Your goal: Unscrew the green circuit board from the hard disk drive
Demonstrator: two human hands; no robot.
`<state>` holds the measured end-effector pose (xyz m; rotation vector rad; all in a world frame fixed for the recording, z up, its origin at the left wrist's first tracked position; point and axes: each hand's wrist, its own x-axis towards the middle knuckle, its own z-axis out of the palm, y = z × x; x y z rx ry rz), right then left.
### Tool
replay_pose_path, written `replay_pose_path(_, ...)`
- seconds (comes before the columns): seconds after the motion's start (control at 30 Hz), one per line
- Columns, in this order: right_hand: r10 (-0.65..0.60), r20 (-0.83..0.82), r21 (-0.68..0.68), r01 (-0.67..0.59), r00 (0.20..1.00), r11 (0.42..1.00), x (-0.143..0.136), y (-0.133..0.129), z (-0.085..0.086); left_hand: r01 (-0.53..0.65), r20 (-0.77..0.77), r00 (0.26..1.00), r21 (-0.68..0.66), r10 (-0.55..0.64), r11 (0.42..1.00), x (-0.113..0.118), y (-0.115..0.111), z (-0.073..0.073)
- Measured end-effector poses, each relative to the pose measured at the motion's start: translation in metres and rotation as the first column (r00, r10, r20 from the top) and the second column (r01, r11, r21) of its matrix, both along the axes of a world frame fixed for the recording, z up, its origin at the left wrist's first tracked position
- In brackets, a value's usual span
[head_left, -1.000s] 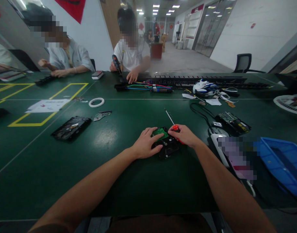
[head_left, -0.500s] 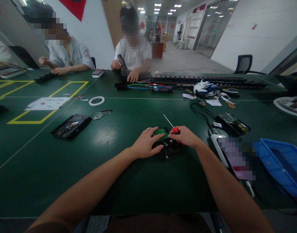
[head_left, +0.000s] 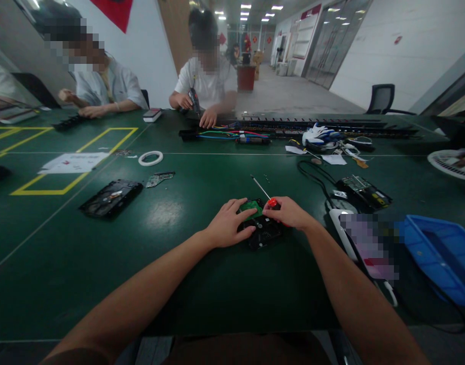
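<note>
A black hard drive [head_left: 265, 234] with a green circuit board [head_left: 251, 206] on its upper face lies on the table in front of me. My left hand [head_left: 228, 224] rests on the drive's left side, its fingers spread across the board and casing. My right hand [head_left: 289, 213] is closed around a screwdriver [head_left: 273, 203] with a red and black handle. The screwdriver's metal shaft points forward and left, away from the board. My right fingertips are at the board's right edge; whether they pinch anything besides the screwdriver is too small to tell. Tiny screws [head_left: 266, 178] lie beyond the drive.
Left are another black drive [head_left: 111, 197], a loose circuit board [head_left: 159, 179] and a white tape roll [head_left: 150, 158]. Right are an opened black device [head_left: 364, 192], a phone [head_left: 369, 248] and a blue bin [head_left: 441, 258]. Across the table, a co-worker [head_left: 205, 76] holds a power driver beside wired strips.
My hands, the drive and the screwdriver stay almost still. Across the table, the co-worker's power driver has tilted more upright. The whole view has shifted slightly.
</note>
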<state>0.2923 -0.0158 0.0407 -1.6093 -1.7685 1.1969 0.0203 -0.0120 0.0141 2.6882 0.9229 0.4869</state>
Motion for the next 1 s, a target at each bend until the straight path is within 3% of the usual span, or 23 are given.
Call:
replay_pose_path(0.23, 0.01, -0.015, -0.019, -0.01, 1.0, 1.0, -0.0011, -0.0006, 0.0059, 0.002, 0.006, 1.0, 0.008, -0.002, 1.0, -0.0001, 0.0007, -0.0013)
replay_pose_path(1.0, -0.037, -0.002, -0.029, 0.037, 0.999, 0.999, -0.0015, 0.0035, -0.0034, 0.004, 0.005, 1.0, 0.011, -0.004, 1.0, 0.0001, 0.0006, -0.0007)
